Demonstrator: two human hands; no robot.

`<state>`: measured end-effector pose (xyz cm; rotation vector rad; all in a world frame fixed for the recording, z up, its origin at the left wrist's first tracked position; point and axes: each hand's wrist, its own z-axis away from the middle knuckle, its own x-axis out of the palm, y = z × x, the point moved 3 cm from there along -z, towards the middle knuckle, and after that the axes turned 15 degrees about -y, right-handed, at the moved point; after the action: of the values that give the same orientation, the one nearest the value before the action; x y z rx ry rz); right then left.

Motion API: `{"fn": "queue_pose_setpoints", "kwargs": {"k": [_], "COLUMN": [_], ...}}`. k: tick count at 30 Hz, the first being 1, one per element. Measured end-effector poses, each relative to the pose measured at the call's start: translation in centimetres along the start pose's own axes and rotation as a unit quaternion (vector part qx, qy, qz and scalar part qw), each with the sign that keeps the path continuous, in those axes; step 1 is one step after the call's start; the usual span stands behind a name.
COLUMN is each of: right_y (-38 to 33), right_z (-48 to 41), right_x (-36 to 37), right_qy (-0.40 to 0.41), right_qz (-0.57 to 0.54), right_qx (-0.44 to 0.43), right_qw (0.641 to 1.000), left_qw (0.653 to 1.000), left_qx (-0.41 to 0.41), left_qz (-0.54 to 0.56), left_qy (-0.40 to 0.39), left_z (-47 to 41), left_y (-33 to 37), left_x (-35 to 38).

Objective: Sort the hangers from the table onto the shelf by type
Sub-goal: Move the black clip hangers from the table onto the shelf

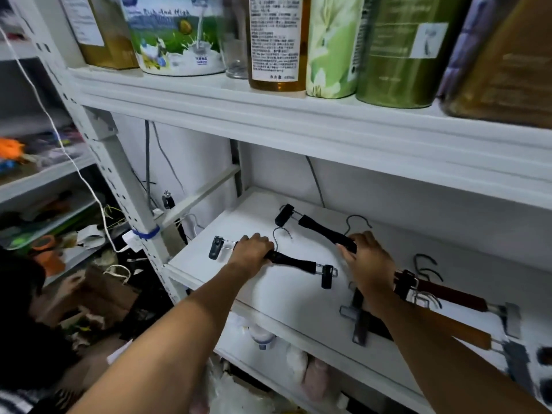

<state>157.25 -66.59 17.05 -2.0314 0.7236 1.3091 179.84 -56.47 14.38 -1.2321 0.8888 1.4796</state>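
Two black clip hangers lie on the white shelf (268, 297). My left hand (251, 249) grips the bar of the nearer black hanger (295, 262) close to its metal hook. Farther back, my right hand (369, 258) holds the second black hanger (321, 228) at its middle, that hanger running back and to the left. To the right lie brown wooden clip hangers (448, 295), partly under my right forearm, with dark hooks behind them. Another dark clip (360, 318) sits beneath my right wrist.
The shelf above (298, 115) carries tins, a bottle and boxes close over my hands. A perforated white upright (125, 186) stands at the left. Another person's hand (70, 283) shows at the lower left among clutter. Cables hang behind the shelf.
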Motion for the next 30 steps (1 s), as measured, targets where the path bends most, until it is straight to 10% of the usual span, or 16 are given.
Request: {"fn": "queue_pose_setpoints", "kwargs": {"k": [17,30], "right_y": [0.6,-7.3], "right_z": [-1.9,-3.0], "right_x": [3.1,8.6], "right_qy": [-0.04,-0.223], "right_qz": [0.023,0.035], "right_qx": [0.054,0.061], "right_qw": [0.997,0.972], "left_qw": [0.987,0.98], "left_qx": [0.064,0.025], "left_qz": [0.144,0.194], "left_qy": [-0.012,0.037], "left_z": [-6.3,-4.8], "left_y": [-1.4,-9.9], "left_x": [1.4,-1.2]}}
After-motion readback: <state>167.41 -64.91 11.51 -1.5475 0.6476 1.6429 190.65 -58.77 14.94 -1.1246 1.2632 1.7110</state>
